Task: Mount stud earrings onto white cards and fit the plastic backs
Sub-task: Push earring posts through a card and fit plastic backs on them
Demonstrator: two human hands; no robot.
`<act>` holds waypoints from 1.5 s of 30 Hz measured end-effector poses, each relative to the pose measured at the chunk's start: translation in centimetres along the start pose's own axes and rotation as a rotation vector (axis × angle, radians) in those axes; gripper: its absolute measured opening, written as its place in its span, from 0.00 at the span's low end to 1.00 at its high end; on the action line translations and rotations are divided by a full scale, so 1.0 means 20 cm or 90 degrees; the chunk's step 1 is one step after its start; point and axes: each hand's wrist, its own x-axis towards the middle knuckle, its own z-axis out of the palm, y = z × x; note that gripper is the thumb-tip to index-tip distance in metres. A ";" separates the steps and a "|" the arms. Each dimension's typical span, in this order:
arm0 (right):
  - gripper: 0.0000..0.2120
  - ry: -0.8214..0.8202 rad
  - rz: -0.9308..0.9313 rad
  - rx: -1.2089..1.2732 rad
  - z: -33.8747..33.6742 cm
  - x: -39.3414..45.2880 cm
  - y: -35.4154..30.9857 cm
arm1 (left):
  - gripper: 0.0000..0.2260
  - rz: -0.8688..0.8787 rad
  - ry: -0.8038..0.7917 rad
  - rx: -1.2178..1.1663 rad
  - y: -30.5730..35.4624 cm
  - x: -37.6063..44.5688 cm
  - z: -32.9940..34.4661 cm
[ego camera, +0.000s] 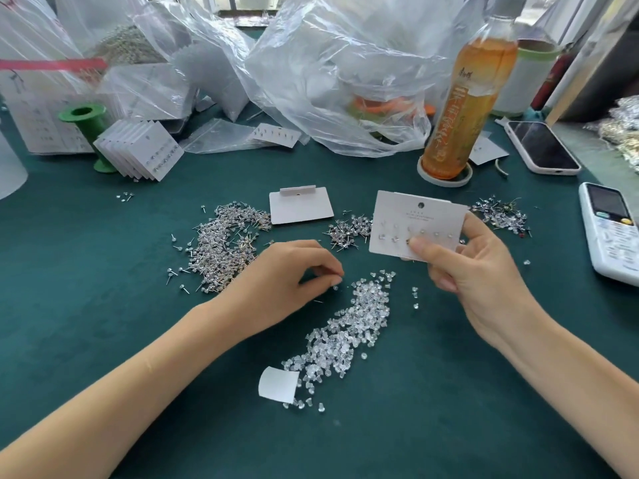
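- The right hand (484, 274) grips a white card (416, 224) by its lower right corner, thumb pressed on the face and the fingers curled behind; the card is lifted off the surface and tilted toward the camera, with small studs seated in two rows across it.
- The left hand (294, 274) rests low on the surface, fingers curled, thumb and forefinger pinched at a single clear plastic back (335, 288); whether the back is actually gripped or only touched cannot be told.
- Between the two forearms lies a long heap of clear plastic backs (345, 333), with a small curled paper scrap (278, 383) at its near end.
- A large pile of stud earrings (224, 245) lies beyond the left hand; a smaller pile (349, 231) sits just left of the held card, and another scatter (501, 216) lies to its right.
- A blank card (301, 205) lies flat between the piles; a fanned stack of finished cards (145, 150) leans on a green spool (86, 122) at the far left.
- The dark green surface (103, 340) is bare cloth near the camera; its far side is crowded with clear plastic bags (328, 70).
- A tea bottle (463, 105) stands at the far right, with a phone (541, 146) beyond it and a white handset (612, 233) at the right edge.
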 end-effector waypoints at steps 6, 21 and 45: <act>0.19 -0.013 -0.007 0.020 0.01 -0.02 -0.01 | 0.04 -0.004 -0.009 -0.048 0.03 0.01 -0.02; 0.14 0.035 -0.093 0.037 -0.03 -0.01 -0.04 | 0.06 0.024 -0.095 0.057 0.33 0.21 0.18; 0.14 0.026 -0.387 -0.269 -0.01 -0.06 0.02 | 0.06 -0.158 0.050 -0.285 0.12 0.19 -0.08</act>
